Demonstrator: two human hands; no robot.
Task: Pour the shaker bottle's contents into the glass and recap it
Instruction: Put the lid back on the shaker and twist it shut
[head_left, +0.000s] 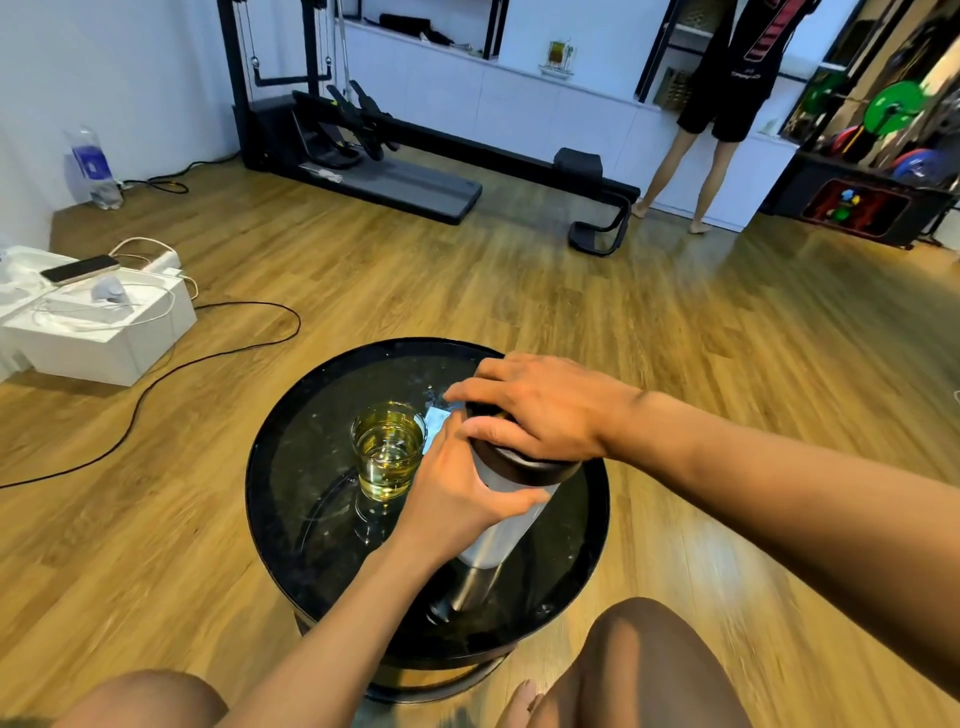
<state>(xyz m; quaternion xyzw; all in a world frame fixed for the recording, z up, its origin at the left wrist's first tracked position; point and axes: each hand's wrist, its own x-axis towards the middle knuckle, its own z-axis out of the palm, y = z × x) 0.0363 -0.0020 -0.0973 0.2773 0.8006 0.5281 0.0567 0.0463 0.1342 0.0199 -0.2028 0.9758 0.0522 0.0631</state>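
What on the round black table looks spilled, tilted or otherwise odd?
Nothing clearly spilled. The clear glass of yellow liquid stands upright on the glossy round black table. The grey shaker bottle stands upright, left hand round its body, right hand on its black lid.

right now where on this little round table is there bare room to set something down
Bare patches on the round table: the far-left arc behind the glass, and the near-left stretch between the glass and the rim. The centre and right are crowded: the left hand grips the shaker bottle and the right hand covers its lid, right beside the glass.
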